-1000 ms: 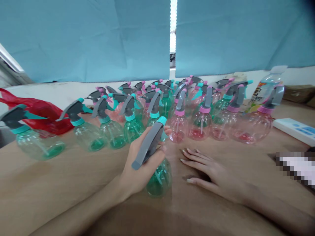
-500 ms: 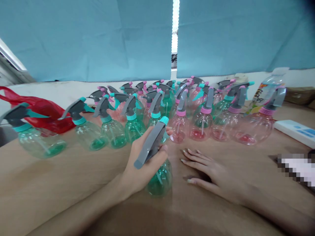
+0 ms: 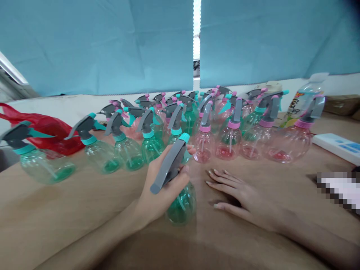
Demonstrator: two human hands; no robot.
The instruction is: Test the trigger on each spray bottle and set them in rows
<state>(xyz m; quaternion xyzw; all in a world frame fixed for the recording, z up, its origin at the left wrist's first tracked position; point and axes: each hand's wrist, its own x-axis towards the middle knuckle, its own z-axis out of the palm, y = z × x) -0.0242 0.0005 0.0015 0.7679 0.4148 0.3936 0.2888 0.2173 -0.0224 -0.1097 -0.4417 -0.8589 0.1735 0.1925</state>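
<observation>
My left hand (image 3: 164, 183) is wrapped round the neck of a green spray bottle (image 3: 181, 208), just under its grey trigger head. The bottle is upright near the middle of the table, its teal nozzle tip pointing away from me; the hand hides its collar. To its right, my right hand (image 3: 233, 193) lies palm down on the tabletop (image 3: 118, 202), fingers spread and holding nothing. Ahead of the hands stand green spray bottles with teal collars (image 3: 153, 148) on the left and pink spray bottles with pink collars (image 3: 202, 148) on the right.
More spray bottles crowd behind the front row. A red plastic bag (image 3: 53, 138) lies at the left. On the right are a clear labelled drink bottle (image 3: 303, 99), a white box with blue marks (image 3: 337, 148) and a blurred-out flat object (image 3: 340, 191). A blue curtain (image 3: 98, 45) hangs behind.
The view has shifted very slightly. Both hands and the held spray bottle keep their places on the table.
</observation>
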